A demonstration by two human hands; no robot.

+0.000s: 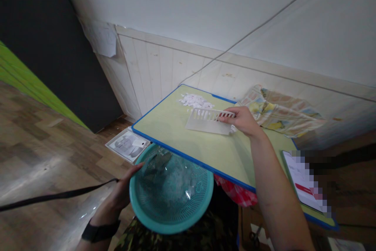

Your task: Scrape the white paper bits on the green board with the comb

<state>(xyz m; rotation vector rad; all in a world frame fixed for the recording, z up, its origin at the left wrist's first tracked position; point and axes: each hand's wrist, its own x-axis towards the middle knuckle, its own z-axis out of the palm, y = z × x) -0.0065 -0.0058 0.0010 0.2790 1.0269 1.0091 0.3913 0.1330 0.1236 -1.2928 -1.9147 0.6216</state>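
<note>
My right hand grips a white slotted plastic scraper by its slotted edge, its flat blade down at the green tabletop. Just beyond the scraper lies a pile of small white paper-like pieces, with a few loose bits beside it. Below the table's near edge, my left hand is closed on the left rim of a teal plastic colander. Clear, shiny plastic-like material lies inside the colander. Part of the colander's far rim is hidden under the table edge.
A patterned cloth lies at the table's back right. A phone or tablet, partly blurred out, rests at the right end. A flat box with a printed picture is left of the table. A cable runs along the wall.
</note>
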